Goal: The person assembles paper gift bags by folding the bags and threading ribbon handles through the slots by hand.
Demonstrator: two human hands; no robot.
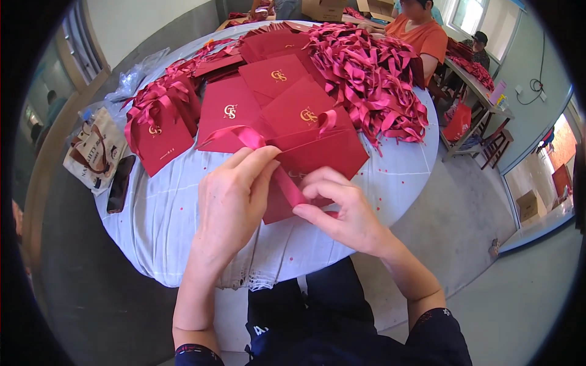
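A pink satin ribbon runs between my two hands over a dark red paper gift bag. My left hand pinches the ribbon near the bag's upper edge, and part of it loops out beyond those fingers. Lower down, the thumb and fingers of my right hand are closed on the same ribbon. Both hands partly cover the bag's front. Flat red bags with gold emblems lie just beyond, overlapping one another.
A big heap of pink ribbons sits at the right on the round table's white cloth. Ribboned bags are stacked at the left, near a phone and a cloth tote. A person in orange sits across at the right.
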